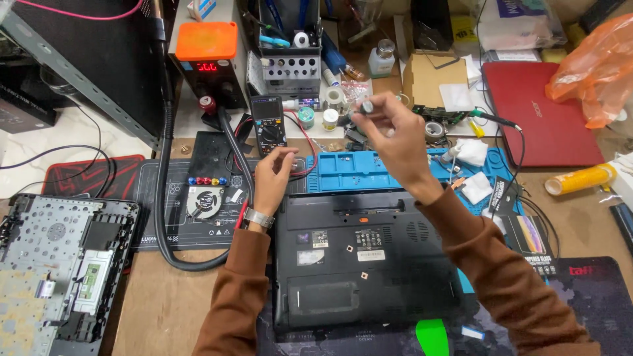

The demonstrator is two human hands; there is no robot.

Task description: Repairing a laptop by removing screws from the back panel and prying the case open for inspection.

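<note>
Upturned black laptop (366, 254) lies before you; beyond it, your right hand (389, 135) pinches a small screwdriver (364, 107), left hand (273, 175) loosely curled, empty.

A wooden table (165, 303) is carrying the clutter. A black mat (165, 198) is lying across its left half, a blue mat (369, 168) beside it. A black laptop (362, 257) is sitting bottom-up in the middle, overlapping the blue mat. A grey laptop shell (53, 270) is resting at the left edge, a red laptop (541, 115) at the far right, and what may be a yellow tube (580, 179) near it.
</note>
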